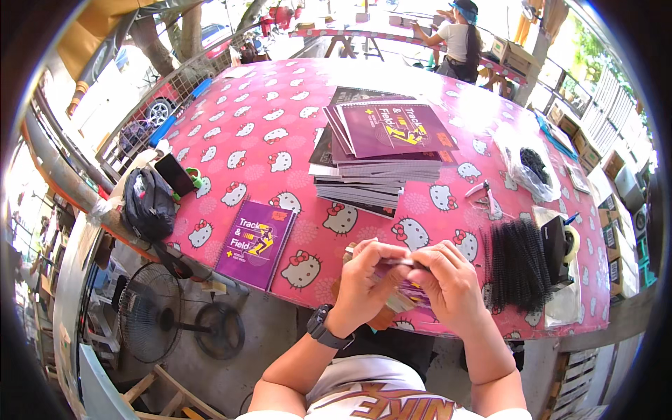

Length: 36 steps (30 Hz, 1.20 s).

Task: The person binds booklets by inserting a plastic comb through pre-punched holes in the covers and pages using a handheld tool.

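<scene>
Close to the table's front edge, my left hand [368, 285] and my right hand [451, 285] meet, with fingers and thumbs pinching the upper edge of a booklet [416, 294] with purple print. Much of it is hidden behind my fingers, and its binding cannot be made out. To the left lies a purple spiral-bound notebook [256, 245], cover up. Beyond my hands rises an uneven stack of notebooks [378, 171] with dark and purple covers. Right of my right hand sits a heap of black plastic binding coils [521, 266]. Pink-handled pliers [484, 199] lie behind the heap.
A pink patterned cloth [231, 150] covers the table. At right are a tape dispenser [558, 245] and a plastic bag of black coils [535, 166]. A black bag [147, 203] and phone [173, 175] occupy the left edge, above a fan [150, 311]. Another person [458, 42] works farther back.
</scene>
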{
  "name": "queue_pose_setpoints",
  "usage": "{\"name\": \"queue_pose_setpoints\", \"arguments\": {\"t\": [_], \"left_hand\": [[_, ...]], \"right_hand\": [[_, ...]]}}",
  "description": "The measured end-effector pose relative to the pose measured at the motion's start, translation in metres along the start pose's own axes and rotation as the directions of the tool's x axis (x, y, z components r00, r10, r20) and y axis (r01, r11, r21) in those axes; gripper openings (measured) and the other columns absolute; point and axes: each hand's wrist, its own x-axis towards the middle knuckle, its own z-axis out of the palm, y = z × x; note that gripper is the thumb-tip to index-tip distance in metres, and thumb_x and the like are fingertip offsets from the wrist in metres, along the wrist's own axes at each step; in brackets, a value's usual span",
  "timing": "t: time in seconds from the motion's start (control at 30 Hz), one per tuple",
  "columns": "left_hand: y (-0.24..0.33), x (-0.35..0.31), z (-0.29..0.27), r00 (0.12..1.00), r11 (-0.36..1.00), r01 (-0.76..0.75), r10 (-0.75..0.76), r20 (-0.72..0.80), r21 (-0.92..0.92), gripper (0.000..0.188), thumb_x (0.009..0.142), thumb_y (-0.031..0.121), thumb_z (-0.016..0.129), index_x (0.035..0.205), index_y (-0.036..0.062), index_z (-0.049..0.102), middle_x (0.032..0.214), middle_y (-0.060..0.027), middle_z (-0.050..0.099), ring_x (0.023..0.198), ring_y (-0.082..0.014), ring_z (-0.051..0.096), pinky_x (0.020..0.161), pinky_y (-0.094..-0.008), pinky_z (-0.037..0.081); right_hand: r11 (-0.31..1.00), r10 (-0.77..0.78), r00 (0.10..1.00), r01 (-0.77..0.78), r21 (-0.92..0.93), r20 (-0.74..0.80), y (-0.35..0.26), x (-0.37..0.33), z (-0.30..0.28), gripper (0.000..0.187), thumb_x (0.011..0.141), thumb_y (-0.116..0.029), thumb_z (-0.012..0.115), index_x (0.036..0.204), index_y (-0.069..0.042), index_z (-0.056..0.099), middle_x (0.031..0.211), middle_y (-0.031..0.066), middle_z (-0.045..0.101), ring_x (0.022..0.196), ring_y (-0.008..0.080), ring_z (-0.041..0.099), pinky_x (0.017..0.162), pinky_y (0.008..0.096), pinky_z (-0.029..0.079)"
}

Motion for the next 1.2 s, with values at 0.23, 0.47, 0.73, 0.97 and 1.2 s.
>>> {"name": "queue_pose_setpoints", "arguments": {"t": [0.23,0.47,0.73,0.97,1.2], "left_hand": [[0.032,0.053,-0.129,0.802,0.923,-0.045,0.261,-0.537,0.382,0.028,0.099,0.023,0.038,0.096,0.0026,0.056,0.091,-0.0003,0.055,0.078,-0.0083,0.05,0.073,-0.0262,0.041],[-0.091,0.083,-0.185,0.95,0.442,0.107,-0.309,0.039,0.89,0.02,0.084,0.022,0.05,0.095,0.0117,0.064,0.106,-0.011,0.059,0.092,-0.0221,0.056,0.083,-0.0458,0.039],[-0.164,0.028,-0.165,0.919,0.215,0.108,-0.394,-0.015,0.97,0.073,0.071,0.037,0.068,0.134,0.013,0.04,0.14,-0.0076,0.037,0.137,-0.0277,0.023,0.11,-0.056,0.016],[-0.16,0.04,-0.172,0.95,0.174,0.079,-0.312,-0.021,0.982,0.061,0.063,0.04,0.071,0.117,0.0181,0.055,0.121,-0.0054,0.049,0.122,-0.0293,0.037,0.099,-0.0497,0.03],[-0.159,0.038,-0.168,0.996,0.415,0.063,0.034,-0.084,0.908,0.049,0.07,0.027,0.069,0.113,0.0087,0.055,0.125,-0.0126,0.046,0.122,-0.0319,0.037,0.1,-0.0483,0.03]], "right_hand": [[0.925,0.378,0.905,-0.36,0.122,-0.196,0.067,-0.041,-0.043,0.062,0.076,-0.031,0.074,0.127,-0.006,0.049,0.12,0.0127,0.057,0.104,0.025,0.057,0.088,0.0382,0.045],[0.944,0.221,0.922,-0.284,0.169,0.318,0.046,-0.07,0.038,0.064,0.069,-0.015,0.077,0.125,-0.005,0.048,0.122,0.0126,0.053,0.114,0.0277,0.05,0.093,0.0365,0.044],[0.905,0.138,0.906,-0.28,0.321,0.4,0.084,-0.04,0.039,0.069,0.071,-0.021,0.078,0.13,-0.004,0.046,0.126,0.0126,0.052,0.112,0.0252,0.051,0.092,0.0358,0.043],[0.756,0.654,0.618,-0.501,0.422,-0.437,0.186,0.074,-0.009,0.049,0.082,-0.04,0.066,0.105,0.004,0.063,0.093,0.0172,0.067,0.086,0.0173,0.063,0.076,0.0291,0.048],[0.718,0.695,0.632,-0.64,0.274,-0.342,0.23,0.12,0.011,0.042,0.078,-0.035,0.07,0.09,0.005,0.068,0.078,0.0152,0.067,0.074,0.0191,0.063,0.069,0.0311,0.049]]}}
